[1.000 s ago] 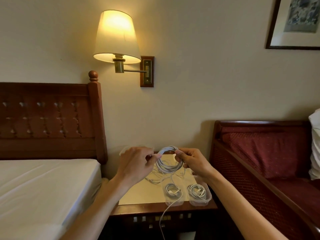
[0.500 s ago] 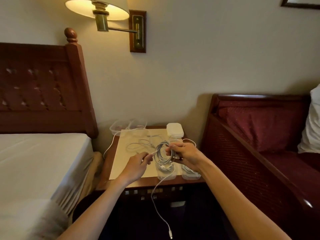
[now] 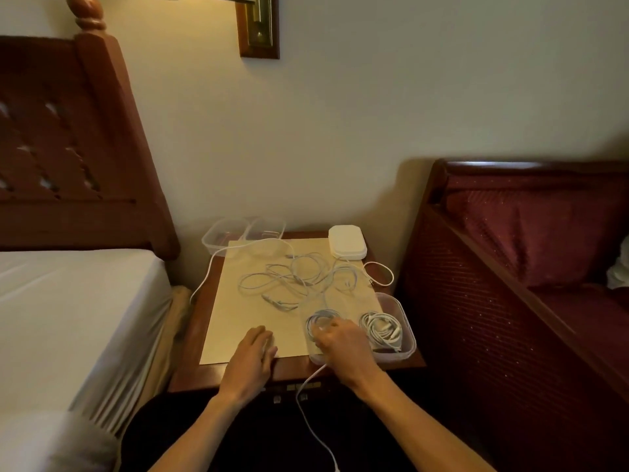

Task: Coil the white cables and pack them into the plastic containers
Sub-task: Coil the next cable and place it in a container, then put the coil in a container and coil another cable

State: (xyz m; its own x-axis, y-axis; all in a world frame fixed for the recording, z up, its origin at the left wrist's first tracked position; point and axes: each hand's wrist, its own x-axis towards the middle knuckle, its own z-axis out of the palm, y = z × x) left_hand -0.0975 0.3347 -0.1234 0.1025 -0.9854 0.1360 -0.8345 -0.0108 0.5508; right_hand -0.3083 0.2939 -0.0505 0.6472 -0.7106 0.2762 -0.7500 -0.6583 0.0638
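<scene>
Head view: your right hand (image 3: 340, 345) grips a coiled white cable (image 3: 318, 323) inside the near plastic container (image 3: 406, 330), its tail (image 3: 311, 417) hanging off the nightstand (image 3: 401, 361). Left hand (image 3: 253, 356) rests flat, fingers relaxed, on the paper mat (image 3: 238, 318). Loose cables (image 3: 292, 277) lie tangled behind.

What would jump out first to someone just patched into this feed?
The right hand pressing a white coil into the near plastic container at the nightstand's front right, with a cable tail hanging off the front edge. Beside it, a second coil already lies in the container's right part. Behind, a tangle of loose white cables sprawls over the cream mat, where the left hand rests flat.
</scene>
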